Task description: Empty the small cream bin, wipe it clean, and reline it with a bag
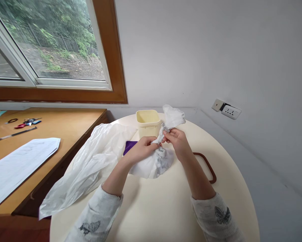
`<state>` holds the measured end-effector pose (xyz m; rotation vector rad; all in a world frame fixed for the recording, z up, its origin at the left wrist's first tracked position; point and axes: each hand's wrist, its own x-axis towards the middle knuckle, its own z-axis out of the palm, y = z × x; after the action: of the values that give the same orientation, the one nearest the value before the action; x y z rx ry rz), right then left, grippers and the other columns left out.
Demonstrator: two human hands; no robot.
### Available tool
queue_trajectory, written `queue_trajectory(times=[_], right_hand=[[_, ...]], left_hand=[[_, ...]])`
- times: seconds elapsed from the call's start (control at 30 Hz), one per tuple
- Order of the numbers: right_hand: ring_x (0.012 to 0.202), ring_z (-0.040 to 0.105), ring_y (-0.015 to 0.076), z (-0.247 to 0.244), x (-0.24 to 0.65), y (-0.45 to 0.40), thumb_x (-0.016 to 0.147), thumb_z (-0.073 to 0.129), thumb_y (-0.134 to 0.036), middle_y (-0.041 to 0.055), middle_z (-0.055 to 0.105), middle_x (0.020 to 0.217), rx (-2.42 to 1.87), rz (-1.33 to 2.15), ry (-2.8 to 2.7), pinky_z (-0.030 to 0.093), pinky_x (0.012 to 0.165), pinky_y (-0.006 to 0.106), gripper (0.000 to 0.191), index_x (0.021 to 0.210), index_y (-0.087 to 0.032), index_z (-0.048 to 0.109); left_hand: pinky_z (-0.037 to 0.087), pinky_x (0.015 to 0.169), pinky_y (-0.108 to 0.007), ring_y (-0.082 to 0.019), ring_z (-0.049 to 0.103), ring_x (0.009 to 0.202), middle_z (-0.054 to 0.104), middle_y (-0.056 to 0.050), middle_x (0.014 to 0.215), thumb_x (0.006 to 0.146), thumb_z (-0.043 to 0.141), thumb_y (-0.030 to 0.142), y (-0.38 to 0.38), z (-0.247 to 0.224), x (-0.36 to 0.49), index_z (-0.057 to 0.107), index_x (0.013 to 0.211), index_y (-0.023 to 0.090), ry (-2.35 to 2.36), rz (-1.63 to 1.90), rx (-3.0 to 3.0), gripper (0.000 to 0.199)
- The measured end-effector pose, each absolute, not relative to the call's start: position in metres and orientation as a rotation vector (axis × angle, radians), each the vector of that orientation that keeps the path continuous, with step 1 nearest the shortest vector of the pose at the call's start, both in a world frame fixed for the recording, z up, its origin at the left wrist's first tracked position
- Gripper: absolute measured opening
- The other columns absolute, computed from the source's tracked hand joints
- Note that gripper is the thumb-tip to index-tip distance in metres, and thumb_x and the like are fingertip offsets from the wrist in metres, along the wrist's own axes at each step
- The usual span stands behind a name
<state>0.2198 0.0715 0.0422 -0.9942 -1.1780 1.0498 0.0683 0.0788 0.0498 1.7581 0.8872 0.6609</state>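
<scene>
- Here's the centre of the action: a twisted white plastic bag [153, 167], rounded below, flaring out at its top, held over the round cream table [153, 218]; whether its base touches the tabletop, I can't tell.
- The left hand [144, 148] grips the twisted neck just above the bulging part, thumb laid along it.
- And the right hand [176, 140] pinches that same neck higher up, right under the loose, puffed-out end!
- Just behind the bag stands a pale yellow, square-mouthed plastic tub [146, 130], upright.
- Over on the left, a large, crumpled, see-through plastic sheet or bag [95, 161] spills past the table's edge.
- Between that and the left hand, a flat purple piece [130, 147] peeks out, partly hidden.
- Beside the right forearm lies a brown, round-cornered frame [209, 165], partly covered by the arm.
</scene>
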Motion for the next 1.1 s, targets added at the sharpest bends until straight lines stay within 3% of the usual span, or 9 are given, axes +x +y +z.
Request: queue_trajectory(times=[0.2,0.67,1.1], right_hand=[[0.047,0.049,0.0104,0.043,0.22,0.071,0.07,0.062,-0.034,-0.0028,0.053,0.047,-0.994,1.085,-1.197,0.034,0.05,0.025,0.02,0.063,-0.016,0.055],[0.049,0.048,0.0093,0.033,0.226,0.079,0.067,0.065,-0.033,-0.0035,0.051,0.046,-0.959,1.108,-1.004,0.031,0.05,0.024,0.023,0.056,-0.016,0.052],[0.05,0.047,0.0087,0.031,0.243,0.084,0.065,0.066,-0.031,-0.0034,0.049,0.049,-0.95,1.133,-0.915,0.033,0.052,0.024,0.021,0.056,-0.016,0.054]], left_hand=[[0.033,0.057,-0.022,-0.011,0.039,0.057,0.045,0.003,0.061,0.081,0.04,0.048,0.079,0.045,0.074,0.051,0.07,0.016,0.83,0.716,1.583,0.036],[0.036,0.066,-0.024,-0.015,0.046,0.071,0.05,0.001,0.071,0.078,0.036,0.031,0.08,0.041,0.078,0.053,0.069,0.017,0.897,0.669,1.638,0.023],[0.035,0.059,-0.024,-0.012,0.044,0.06,0.052,0.002,0.063,0.08,0.035,0.032,0.077,0.04,0.081,0.048,0.064,0.017,0.887,0.568,1.591,0.025]])
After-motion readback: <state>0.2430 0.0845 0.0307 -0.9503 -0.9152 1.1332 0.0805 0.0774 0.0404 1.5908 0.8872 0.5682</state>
